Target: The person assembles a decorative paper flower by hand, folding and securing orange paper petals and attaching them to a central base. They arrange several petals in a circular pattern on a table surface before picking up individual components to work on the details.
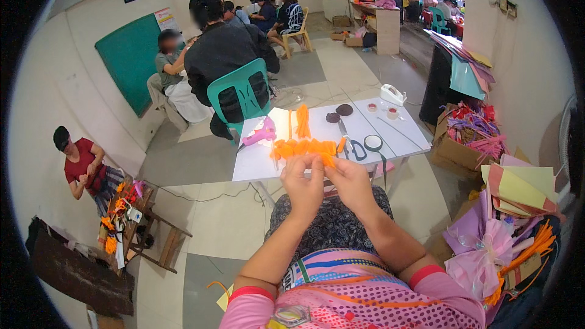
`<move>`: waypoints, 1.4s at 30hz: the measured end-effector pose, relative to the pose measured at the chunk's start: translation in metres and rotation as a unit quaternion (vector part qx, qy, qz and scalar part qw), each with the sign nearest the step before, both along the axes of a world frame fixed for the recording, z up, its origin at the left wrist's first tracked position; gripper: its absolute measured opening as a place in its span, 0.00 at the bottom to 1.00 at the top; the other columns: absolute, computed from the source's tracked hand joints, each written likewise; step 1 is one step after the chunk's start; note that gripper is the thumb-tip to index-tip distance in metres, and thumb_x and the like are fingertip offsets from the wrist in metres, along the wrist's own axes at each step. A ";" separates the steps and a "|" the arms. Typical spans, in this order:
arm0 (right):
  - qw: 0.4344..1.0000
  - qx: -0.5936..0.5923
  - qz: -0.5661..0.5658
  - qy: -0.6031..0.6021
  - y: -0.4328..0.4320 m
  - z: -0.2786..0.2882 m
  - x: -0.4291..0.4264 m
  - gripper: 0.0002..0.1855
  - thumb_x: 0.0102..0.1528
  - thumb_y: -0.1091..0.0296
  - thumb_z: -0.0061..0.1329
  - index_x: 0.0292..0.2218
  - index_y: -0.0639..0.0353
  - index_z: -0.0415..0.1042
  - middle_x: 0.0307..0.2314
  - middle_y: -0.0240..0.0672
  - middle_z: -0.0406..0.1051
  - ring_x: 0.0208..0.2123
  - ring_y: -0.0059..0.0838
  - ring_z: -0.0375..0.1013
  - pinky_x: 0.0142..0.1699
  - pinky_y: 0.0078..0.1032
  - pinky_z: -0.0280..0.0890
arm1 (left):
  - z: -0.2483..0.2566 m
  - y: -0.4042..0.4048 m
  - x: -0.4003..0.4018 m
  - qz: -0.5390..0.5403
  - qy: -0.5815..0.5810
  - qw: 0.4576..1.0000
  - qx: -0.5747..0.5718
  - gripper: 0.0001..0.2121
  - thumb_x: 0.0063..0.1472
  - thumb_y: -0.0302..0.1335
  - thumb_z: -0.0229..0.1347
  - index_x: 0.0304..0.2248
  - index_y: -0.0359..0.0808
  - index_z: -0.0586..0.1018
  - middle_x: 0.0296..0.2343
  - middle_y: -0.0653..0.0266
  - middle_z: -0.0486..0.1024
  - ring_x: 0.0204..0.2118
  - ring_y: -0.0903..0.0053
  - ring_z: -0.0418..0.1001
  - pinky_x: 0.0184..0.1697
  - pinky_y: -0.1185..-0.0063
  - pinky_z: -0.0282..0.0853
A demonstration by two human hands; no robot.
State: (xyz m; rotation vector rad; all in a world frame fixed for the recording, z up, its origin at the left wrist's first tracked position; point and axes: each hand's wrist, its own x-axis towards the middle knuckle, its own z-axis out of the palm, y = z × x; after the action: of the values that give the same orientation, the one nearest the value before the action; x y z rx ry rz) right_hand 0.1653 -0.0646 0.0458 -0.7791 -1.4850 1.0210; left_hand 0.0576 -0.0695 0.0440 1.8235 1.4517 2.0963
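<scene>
My left hand [301,180] and my right hand [351,183] meet over the near edge of a white table [256,167]. Their fingertips pinch a small orange fuzzy piece [328,160], partly hidden by the fingers. Just beyond lies a row of looped orange fuzzy pieces [301,147]. Behind that row is a bundle of orange pipe cleaners [302,121]. A pink glue gun [261,133] lies to the left. Dark-handled scissors [358,150] and a roll of dark tape [373,142] are on the right. Two dark brown round pieces [344,109] sit farther back.
Small tape rolls [392,113], a thin rod [400,132] and a white tape dispenser [393,95] occupy the table's right side. Ahead, someone sits on a green plastic chair [240,89]. Boxes of craft material [457,144] line the right. A cord [205,200] crosses the floor.
</scene>
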 end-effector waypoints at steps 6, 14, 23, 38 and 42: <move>0.999 0.009 -0.013 -0.028 0.003 -0.005 0.003 0.10 0.51 0.73 0.43 0.35 0.69 0.68 0.24 0.36 0.71 0.28 0.18 0.69 0.33 0.18 0.63 | -0.001 0.000 -0.006 -0.029 0.046 0.998 -0.028 0.07 0.50 0.24 0.53 0.29 0.29 0.75 0.21 0.64 0.70 0.25 0.78 0.66 0.32 0.81 0.62; 0.997 0.038 -0.005 -0.070 -0.003 0.007 0.008 0.17 0.51 0.74 0.43 0.43 0.69 0.64 0.31 0.39 0.71 0.32 0.20 0.70 0.36 0.17 0.64 | 0.005 -0.006 -0.009 -0.190 -0.111 0.969 -0.112 0.13 0.51 0.18 0.52 0.38 0.29 0.69 0.24 0.66 0.69 0.26 0.84 0.66 0.30 0.86 0.64; 0.989 -0.053 0.127 0.062 0.004 0.004 0.014 0.17 0.51 0.77 0.42 0.45 0.69 0.63 0.30 0.31 0.69 0.28 0.15 0.67 0.35 0.12 0.62 | -0.003 -0.004 0.003 -0.295 -0.303 0.898 -0.121 0.11 0.53 0.20 0.51 0.37 0.29 0.67 0.28 0.64 0.70 0.28 0.84 0.67 0.30 0.87 0.65; 0.993 -0.063 0.095 -0.020 0.004 0.007 0.020 0.27 0.51 0.76 0.43 0.52 0.65 0.52 0.26 0.34 0.71 0.28 0.13 0.68 0.33 0.11 0.61 | 0.014 -0.004 -0.016 -0.305 -0.206 0.886 -0.280 0.13 0.53 0.24 0.52 0.39 0.28 0.72 0.33 0.62 0.72 0.34 0.82 0.69 0.38 0.85 0.64; 0.994 -0.064 0.087 -0.004 0.004 0.006 0.019 0.27 0.50 0.76 0.44 0.51 0.65 0.53 0.24 0.34 0.71 0.27 0.12 0.68 0.31 0.11 0.60 | 0.013 -0.005 -0.011 -0.327 -0.250 0.873 -0.263 0.11 0.54 0.24 0.51 0.37 0.28 0.73 0.31 0.63 0.73 0.33 0.83 0.69 0.37 0.86 0.63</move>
State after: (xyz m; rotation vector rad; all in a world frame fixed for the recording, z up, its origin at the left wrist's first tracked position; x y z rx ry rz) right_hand 0.1846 -0.0605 0.0521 -0.7548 -1.5251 1.2556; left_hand 0.0464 -0.0747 0.0572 1.1930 0.9433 1.4715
